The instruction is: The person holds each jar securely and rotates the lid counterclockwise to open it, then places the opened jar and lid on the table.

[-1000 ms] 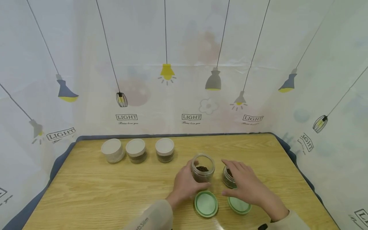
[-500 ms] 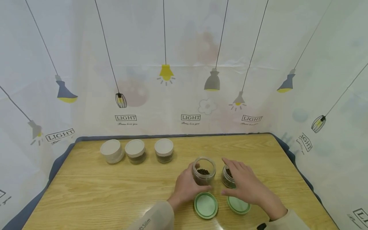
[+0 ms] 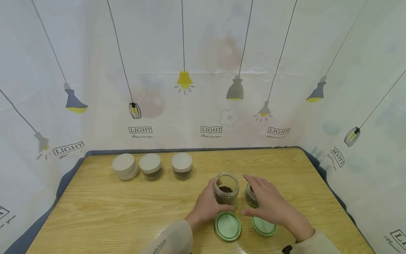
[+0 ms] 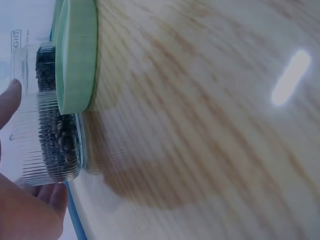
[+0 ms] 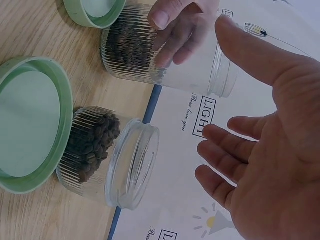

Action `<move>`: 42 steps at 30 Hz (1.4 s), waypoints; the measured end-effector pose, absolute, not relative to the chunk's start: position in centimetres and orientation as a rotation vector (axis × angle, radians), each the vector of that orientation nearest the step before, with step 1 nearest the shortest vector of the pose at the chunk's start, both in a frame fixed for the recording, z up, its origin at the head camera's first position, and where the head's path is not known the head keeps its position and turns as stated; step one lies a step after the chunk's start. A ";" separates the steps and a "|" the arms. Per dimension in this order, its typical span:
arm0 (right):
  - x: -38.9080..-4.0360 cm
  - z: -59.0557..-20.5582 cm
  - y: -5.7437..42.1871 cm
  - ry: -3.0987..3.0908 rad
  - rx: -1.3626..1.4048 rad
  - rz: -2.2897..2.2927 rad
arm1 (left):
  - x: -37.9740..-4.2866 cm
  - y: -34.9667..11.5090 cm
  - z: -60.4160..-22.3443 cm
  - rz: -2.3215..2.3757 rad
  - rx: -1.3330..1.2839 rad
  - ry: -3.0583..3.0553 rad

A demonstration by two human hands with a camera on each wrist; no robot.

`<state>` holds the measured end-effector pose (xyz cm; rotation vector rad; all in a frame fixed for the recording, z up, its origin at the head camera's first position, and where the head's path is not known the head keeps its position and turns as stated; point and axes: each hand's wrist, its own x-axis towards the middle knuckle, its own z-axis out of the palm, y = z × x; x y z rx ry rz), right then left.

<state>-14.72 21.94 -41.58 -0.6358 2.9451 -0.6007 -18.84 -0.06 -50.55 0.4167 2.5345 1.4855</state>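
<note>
My left hand (image 3: 206, 203) grips a tall ribbed glass jar (image 3: 226, 198) from its left side, thumb in front. Dark coffee beans (image 3: 226, 189) lie in its lower part, and its top is uncovered. A shorter open glass jar (image 5: 107, 150), also partly filled with dark beans, stands to the right of it. My right hand (image 3: 271, 206) hovers over and beside this shorter jar, partly hiding it in the head view. In the right wrist view, its fingers (image 5: 227, 150) are spread and apart from both jars. Two green lids, a left one (image 3: 228, 226) and a right one (image 3: 264, 226), lie in front of the jars.
Three white-lidded jars stand along the back left of the wooden table (image 3: 127, 208): a left one (image 3: 124, 167), a middle one (image 3: 151, 167) and a right one (image 3: 182, 167). A printed curtain (image 3: 203, 106) encloses the table behind and at the sides.
The tall jar and my left hand have shifted slightly towards me and to the right over the last second. My right hand has hardly moved.
</note>
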 end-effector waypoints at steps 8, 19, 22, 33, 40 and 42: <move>-14.9 -41.4 21.7 2.937 -0.621 -0.597 | -18.5 -1.4 -50.4 1.449 0.438 2.530; -15.1 -40.1 20.7 2.984 -0.658 -0.591 | -18.2 -4.3 -48.8 1.397 0.353 2.575; -15.2 -39.4 20.0 2.991 -0.711 -0.582 | -18.3 -5.3 -48.7 1.361 0.316 2.614; -15.9 -37.8 15.8 2.966 -0.886 -0.487 | -18.0 -10.0 -48.6 1.287 0.280 2.738; -16.1 -38.0 12.4 2.922 -1.057 -0.456 | -18.5 -12.1 -48.6 1.289 0.141 2.769; -15.9 -38.1 11.5 2.915 -1.088 -0.416 | -18.7 -12.6 -48.8 1.301 0.095 2.770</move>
